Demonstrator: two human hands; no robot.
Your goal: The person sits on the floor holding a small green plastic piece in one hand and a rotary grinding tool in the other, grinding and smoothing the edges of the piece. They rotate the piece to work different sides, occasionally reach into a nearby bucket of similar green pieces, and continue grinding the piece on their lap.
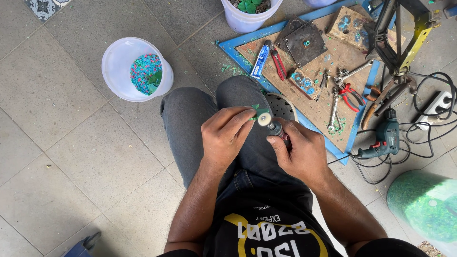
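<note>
We see the left hand [224, 134] with fingers [243, 119] pinched tight on a small green piece [260, 113], held above the knees. Right hand [302, 152] wraps fingers closed around a rotary tool [274, 127]; its pale round wheel [264, 119] touches the green piece from the right. Both hands sit close together over dark grey trousers [190, 119].

Outward: a dark perforated sandal [282, 105] just past the wheel. Beyond it the board with blue edging [238, 50] lies on the floor, its near corner beside the knee. On the board: blue tube [259, 61], red-handled cutters [278, 62], metal plate [304, 44], red pliers [351, 93], spanner [333, 112]. Green drill [385, 138] and tangled black cables [423, 128] crowd the right side, near the right forearm. Green speckled cylinder [426, 204] at lower right.

Left side: white bucket [116, 64] with blue-pink-green chips stands apart from the left knee; open tiled floor [71, 157] lies left of the left arm. Another bucket [247, 19] stands at the top edge.
</note>
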